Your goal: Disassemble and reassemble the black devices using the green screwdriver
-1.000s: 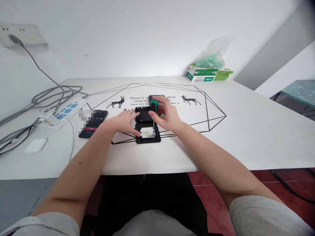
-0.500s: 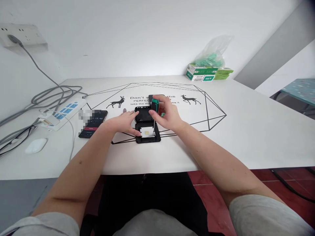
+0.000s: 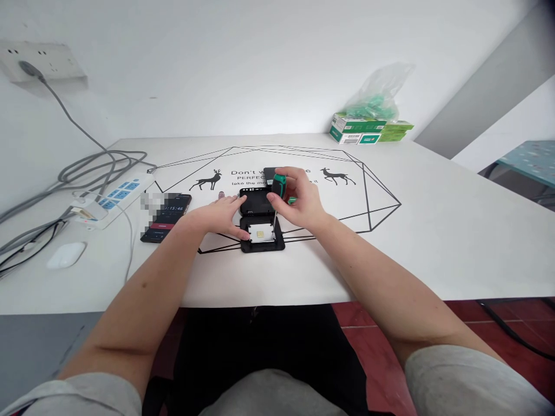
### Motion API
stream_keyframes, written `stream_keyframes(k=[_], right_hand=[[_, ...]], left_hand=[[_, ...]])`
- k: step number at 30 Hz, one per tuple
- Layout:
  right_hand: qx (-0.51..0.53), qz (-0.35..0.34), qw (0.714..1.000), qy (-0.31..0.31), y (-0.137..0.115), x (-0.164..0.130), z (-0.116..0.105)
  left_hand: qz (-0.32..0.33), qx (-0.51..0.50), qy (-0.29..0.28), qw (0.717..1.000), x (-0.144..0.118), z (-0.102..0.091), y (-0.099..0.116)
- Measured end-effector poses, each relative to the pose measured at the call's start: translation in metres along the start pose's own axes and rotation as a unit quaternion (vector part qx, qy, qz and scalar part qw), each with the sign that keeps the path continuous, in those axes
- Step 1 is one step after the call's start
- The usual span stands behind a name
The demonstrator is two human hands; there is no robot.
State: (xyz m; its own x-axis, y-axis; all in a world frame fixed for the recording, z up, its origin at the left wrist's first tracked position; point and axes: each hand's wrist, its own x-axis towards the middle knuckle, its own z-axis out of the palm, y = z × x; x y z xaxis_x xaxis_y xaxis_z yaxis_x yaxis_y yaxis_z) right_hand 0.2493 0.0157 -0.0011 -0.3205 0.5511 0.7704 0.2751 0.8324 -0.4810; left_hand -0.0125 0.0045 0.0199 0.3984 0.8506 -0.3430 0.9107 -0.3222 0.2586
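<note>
White table [image 3: 459, 242] against wall [image 3: 238, 75], red-tiled floor [image 3: 384, 358], right grip [image 3: 302, 199] around screwdriver [image 3: 278, 186], left grip [image 3: 223, 216] wide on black case [image 3: 266, 248]

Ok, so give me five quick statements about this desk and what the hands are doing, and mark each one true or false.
1. The right hand holds a green-and-black screwdriver. True.
2. The phone lies to the left of the open black case. True.
3. The left hand rests on the phone. False: it is at the left edge of the black case.
4. The plastic bag hangs from the wall socket. False: it sits on the boxes.
5. A white plate lies inside the black case. True.
</note>
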Motion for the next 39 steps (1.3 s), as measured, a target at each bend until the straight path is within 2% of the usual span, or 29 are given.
stream_keyframes(k=[20,23,26,30,35,39], right_hand=[[0.002,0.019,1.000,-0.015,-0.001,-0.002,0.000],[0.040,0.020,0.999,-0.017,-0.003,0.002,-0.001],[0.117,0.020,0.993,0.009,-0.006,0.011,-0.003],[0.236,0.054,0.970,0.013,-0.008,0.020,-0.005],[0.369,0.115,0.920,-0.063,-0.014,0.022,-0.012],[0.430,0.170,0.877,-0.131,-0.024,0.021,-0.016]], left_hand=[[0.002,0.032,0.014,0.999,-0.001,-0.002,0.000],[-0.002,0.038,0.012,0.999,-0.002,-0.003,0.001],[0.000,0.040,0.011,0.999,-0.002,-0.002,0.002],[-0.005,0.053,0.000,0.999,0.000,-0.001,0.004],[-0.010,0.082,-0.003,0.997,0.002,0.000,0.004],[0.014,0.071,0.008,0.997,0.006,0.004,-0.002]])
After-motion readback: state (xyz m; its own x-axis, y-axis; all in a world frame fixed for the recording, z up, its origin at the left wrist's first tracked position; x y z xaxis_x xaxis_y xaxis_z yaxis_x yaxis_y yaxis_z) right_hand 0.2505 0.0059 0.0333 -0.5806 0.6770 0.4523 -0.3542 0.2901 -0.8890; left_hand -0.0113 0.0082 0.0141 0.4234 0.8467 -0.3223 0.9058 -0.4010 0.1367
